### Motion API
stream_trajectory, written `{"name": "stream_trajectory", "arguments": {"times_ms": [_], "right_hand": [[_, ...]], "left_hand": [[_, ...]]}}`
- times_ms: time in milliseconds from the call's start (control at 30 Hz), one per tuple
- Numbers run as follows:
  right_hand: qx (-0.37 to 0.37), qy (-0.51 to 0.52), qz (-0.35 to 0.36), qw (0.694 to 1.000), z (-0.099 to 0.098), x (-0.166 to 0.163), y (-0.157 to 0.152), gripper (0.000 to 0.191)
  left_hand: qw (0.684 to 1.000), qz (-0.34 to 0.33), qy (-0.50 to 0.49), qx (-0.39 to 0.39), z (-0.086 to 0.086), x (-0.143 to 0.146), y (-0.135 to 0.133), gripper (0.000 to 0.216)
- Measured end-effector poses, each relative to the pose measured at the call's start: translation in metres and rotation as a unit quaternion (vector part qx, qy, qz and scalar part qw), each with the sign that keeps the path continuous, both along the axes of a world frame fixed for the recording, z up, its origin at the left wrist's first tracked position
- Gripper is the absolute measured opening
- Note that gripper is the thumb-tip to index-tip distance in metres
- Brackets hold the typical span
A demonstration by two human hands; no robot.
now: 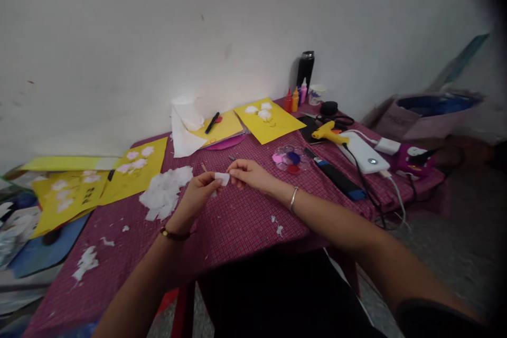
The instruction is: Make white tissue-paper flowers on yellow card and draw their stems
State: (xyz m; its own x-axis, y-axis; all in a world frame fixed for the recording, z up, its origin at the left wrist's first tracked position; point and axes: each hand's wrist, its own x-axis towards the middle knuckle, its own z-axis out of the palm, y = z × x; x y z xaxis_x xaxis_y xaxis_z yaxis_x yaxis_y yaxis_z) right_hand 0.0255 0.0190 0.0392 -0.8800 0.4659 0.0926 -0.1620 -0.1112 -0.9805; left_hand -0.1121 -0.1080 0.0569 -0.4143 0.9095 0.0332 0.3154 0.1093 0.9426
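Observation:
A small piece of white tissue paper [222, 178] is stretched between my two hands, above the middle of the table. My left hand [201, 189] pinches its left side between thumb and fingers. At its right edge, the closed fingers of my right hand [249, 174] grip the same piece. Just left of my left hand lies a pile of white tissue pieces [164, 191]. To the right of my right hand sits a round clear palette [292, 159] with pink, blue and red paint in it.
Yellow sheets with white and pink tissue blossoms [269, 120] lie along the wall and at left. A yellow glue gun [330, 132], a white power bank [365, 153] with cables and a blue-black utility knife [336, 175] lie at right. Behind stand paint bottles [295, 99] and a black flask [305, 69].

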Motion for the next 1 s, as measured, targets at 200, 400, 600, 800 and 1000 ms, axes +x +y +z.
{"name": "stream_trajectory", "arguments": {"times_ms": [200, 400, 600, 800, 1000], "right_hand": [[0.023, -0.024, 0.02, 0.999, -0.007, 0.004, 0.003, 0.006], [0.038, -0.042, 0.008, 0.998, -0.01, 0.001, -0.002, 0.01], [0.057, -0.042, -0.006, 0.997, -0.015, -0.002, -0.003, 0.013], [0.053, -0.035, -0.048, 0.997, -0.016, -0.004, -0.001, 0.014], [0.072, -0.023, -0.052, 0.996, -0.016, -0.002, -0.002, 0.014]], "left_hand": [[1.0, -0.008, -0.029, 0.001, -0.01, 0.008, 0.01, 0.013], [0.997, 0.026, -0.077, 0.007, -0.02, 0.015, 0.019, 0.017], [0.987, 0.074, -0.134, 0.043, -0.028, 0.021, 0.02, 0.028], [0.975, 0.107, -0.154, 0.116, -0.022, 0.017, 0.01, 0.024], [0.978, 0.052, -0.181, 0.088, -0.028, 0.025, 0.007, 0.032]]}}
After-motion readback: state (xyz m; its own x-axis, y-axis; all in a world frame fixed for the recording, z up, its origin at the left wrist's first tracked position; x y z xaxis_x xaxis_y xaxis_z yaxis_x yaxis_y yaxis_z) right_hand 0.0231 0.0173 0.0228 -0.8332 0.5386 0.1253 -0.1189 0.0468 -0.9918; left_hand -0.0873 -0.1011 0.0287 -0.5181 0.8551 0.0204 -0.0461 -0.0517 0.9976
